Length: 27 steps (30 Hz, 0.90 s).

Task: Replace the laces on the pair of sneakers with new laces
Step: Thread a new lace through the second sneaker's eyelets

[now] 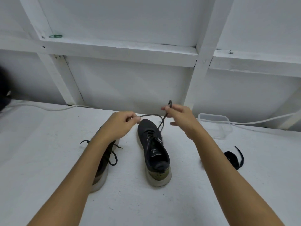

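Note:
A dark sneaker with a pale sole stands in the middle of the white surface, toe pointing away. Its dark lace runs from the eyelets up to both hands. My left hand pinches one end just left of the toe. My right hand pinches the other end above and right of the toe, with a small loop sticking up. The second dark sneaker lies to the left, still laced, mostly hidden under my left forearm. A bundled black lace lies on the surface at the right.
A clear plastic container sits behind my right hand near the wall. A white cable runs along the back edge of the surface. White wall panels with framing stand close behind. A dark object shows at the left edge.

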### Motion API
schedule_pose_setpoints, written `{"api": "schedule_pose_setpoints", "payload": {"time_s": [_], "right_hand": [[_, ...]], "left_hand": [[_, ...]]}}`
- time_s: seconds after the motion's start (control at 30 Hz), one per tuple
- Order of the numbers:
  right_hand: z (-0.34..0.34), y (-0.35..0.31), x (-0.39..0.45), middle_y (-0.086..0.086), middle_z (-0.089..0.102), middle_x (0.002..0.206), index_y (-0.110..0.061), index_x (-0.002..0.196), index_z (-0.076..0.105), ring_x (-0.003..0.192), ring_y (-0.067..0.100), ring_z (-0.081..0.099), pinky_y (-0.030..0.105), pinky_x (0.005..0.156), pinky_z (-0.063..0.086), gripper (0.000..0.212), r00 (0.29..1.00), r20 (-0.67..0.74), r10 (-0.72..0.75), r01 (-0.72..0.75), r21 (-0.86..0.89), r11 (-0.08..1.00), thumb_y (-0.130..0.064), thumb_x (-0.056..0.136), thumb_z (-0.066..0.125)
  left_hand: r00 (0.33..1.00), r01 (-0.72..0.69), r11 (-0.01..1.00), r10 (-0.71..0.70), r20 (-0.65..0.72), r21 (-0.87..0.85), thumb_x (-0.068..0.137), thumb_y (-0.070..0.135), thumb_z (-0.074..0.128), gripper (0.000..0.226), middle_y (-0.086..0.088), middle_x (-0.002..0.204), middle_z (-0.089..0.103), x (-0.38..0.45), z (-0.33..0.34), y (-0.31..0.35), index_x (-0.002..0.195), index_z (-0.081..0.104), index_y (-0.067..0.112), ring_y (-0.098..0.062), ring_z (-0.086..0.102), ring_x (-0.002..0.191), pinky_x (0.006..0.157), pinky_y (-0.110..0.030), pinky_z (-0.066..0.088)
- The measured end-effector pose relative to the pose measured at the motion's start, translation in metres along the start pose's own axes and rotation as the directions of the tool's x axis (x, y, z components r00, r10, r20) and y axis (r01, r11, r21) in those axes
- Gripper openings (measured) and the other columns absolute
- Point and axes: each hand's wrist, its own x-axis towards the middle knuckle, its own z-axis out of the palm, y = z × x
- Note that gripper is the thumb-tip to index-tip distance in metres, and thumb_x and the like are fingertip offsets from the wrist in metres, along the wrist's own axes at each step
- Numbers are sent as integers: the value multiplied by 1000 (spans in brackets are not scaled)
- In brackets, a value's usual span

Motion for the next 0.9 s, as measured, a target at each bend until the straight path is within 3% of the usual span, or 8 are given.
{"api": "schedule_pose_setpoints", "payload": {"time_s": [0.07, 0.17, 0.27, 0.37, 0.47, 0.6, 0.77, 0.9], "right_hand": [[-10, 6, 2, -2, 73, 106, -23, 96, 74, 100, 15, 69, 34, 79, 57, 17, 983, -159, 96, -77, 122, 989, -28, 100, 58], [-25, 35, 7, 5, 75, 91, -9, 97, 73, 83, 20, 74, 31, 64, 57, 22, 918, -307, 251, -287, -79, 955, -22, 98, 55], [-31, 64, -1, 4, 73, 65, -3, 82, 69, 67, 23, 74, 32, 62, 60, 21, 892, -221, 394, -437, -648, 625, -20, 91, 60], [-21, 66, -11, 3, 68, 87, -11, 87, 57, 72, 18, 63, 27, 59, 47, 30, 901, -235, 364, -364, -867, 342, -38, 91, 69], [-1, 49, -6, 3, 65, 122, -18, 130, 60, 111, 25, 62, 33, 86, 48, 41, 989, -122, 83, -148, -820, 553, -39, 95, 66], [28, 14, -4, -18, 61, 129, -36, 139, 57, 85, 4, 63, 26, 86, 45, 46, 972, 187, -143, 220, -506, 834, -34, 95, 67], [47, 9, 2, -16, 65, 107, -39, 102, 75, 74, -2, 55, 35, 82, 52, 14, 925, 243, -293, 377, -477, 794, -29, 94, 69], [43, 15, 7, -11, 58, 102, -31, 92, 69, 83, 13, 56, 40, 82, 50, 10, 936, 211, -282, 352, -592, 725, -25, 97, 63]], "left_hand": [[995, 41, 999, -41, -94, -1, 98, 42, 56, 25, -3, 65, 56, -5, -12, -7, 83, 71, 28, -8, 45, 54, 61, -28, 40], [976, 96, 995, -99, -193, -26, 98, 41, 58, 25, 2, 63, 51, -9, -32, -19, 84, 71, 25, -13, 47, 58, 60, -28, 39], [965, 123, 991, -131, -227, -46, 97, 41, 58, 24, -9, 69, 54, -12, -46, -27, 86, 72, 25, -19, 49, 64, 62, -28, 38], [970, 116, 993, -121, -212, -36, 97, 42, 58, 23, -11, 77, 62, -14, -48, -28, 87, 73, 27, -22, 55, 71, 65, -28, 40], [986, 85, 996, -86, -144, -14, 96, 42, 60, 20, 1, 71, 64, -13, -36, -24, 85, 73, 31, -11, 55, 65, 64, -28, 43], [999, 2, 1000, -2, -42, 1, 95, 40, 61, 19, 5, 59, 52, -10, -11, -11, 82, 72, 32, -6, 43, 52, 58, -28, 36], [999, -42, 999, 42, 19, -3, 95, 48, 59, 20, 12, 57, 47, -6, 3, -10, 83, 71, 37, -8, 40, 52, 58, -30, 35], [998, -44, 999, 45, 44, -16, 96, 47, 57, 21, 12, 57, 47, -6, 1, -10, 84, 72, 37, -8, 38, 52, 58, -29, 35]]}}
